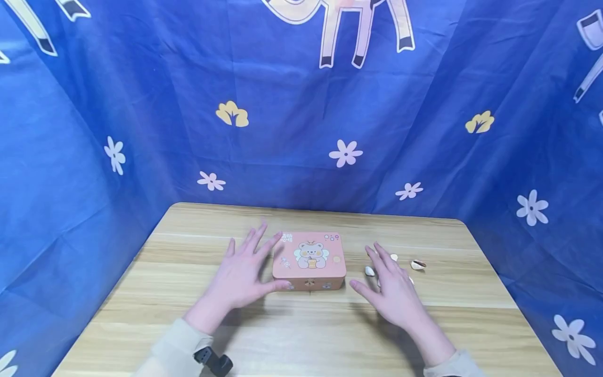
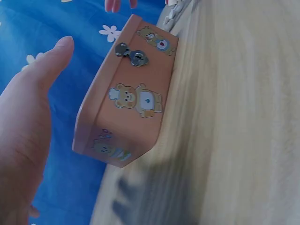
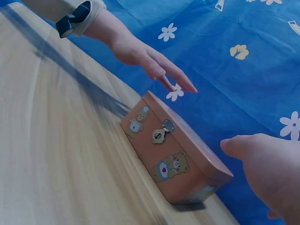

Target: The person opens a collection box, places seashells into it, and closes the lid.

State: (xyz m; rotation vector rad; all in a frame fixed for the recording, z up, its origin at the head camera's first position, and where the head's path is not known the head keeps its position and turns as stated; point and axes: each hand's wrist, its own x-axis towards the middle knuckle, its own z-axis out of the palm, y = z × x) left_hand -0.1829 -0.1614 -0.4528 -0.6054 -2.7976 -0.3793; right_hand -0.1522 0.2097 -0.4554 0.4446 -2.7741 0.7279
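A pink tin box [image 1: 309,255] with a bear on its lid sits closed on the wooden table. Its front carries a small metal clasp [image 2: 132,54] and printed bears. My left hand [image 1: 242,275] hovers at the box's left side, fingers spread, thumb near the front left corner; in the left wrist view the thumb [image 2: 51,65] stands apart from the tin. To the right of the box is my right hand [image 1: 393,288], its fingers extended and holding nothing. Several small pale shell-like pieces [image 1: 369,271] lie around and partly under the right hand.
One brown-and-white shell-like piece [image 1: 417,265] lies farther right on the table [image 1: 301,335]. Blue cloth [image 1: 292,136] with flowers and animal legs hangs behind and along both sides. A dark band [image 1: 213,361] circles the left wrist.
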